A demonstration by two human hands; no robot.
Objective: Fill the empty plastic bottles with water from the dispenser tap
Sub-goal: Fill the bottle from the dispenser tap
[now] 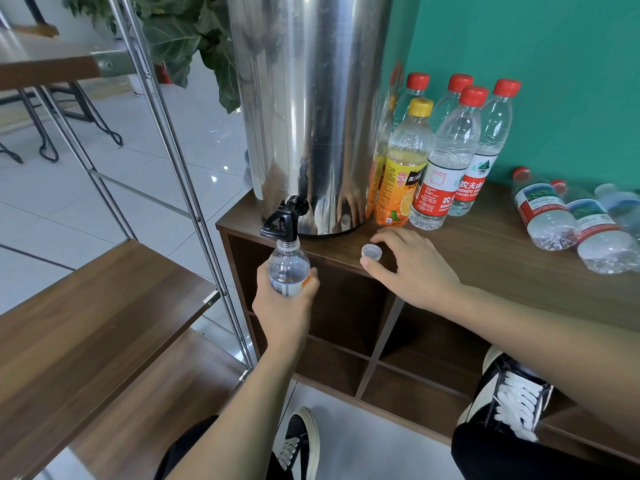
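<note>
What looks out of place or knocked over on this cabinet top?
Three plastic bottles lie on their sides at the right end of the cabinet top, while the other bottles stand upright beside the steel dispenser. A loose white cap sits by the right hand. No spill shows.

A silver dispenser (308,109) with a black tap (284,216) stands on the brown wood-grain cabinet (485,244) beside red-capped clear bottles (453,157), a yellow-capped orange-labelled bottle (403,168) and a teal wall (554,64).
</note>
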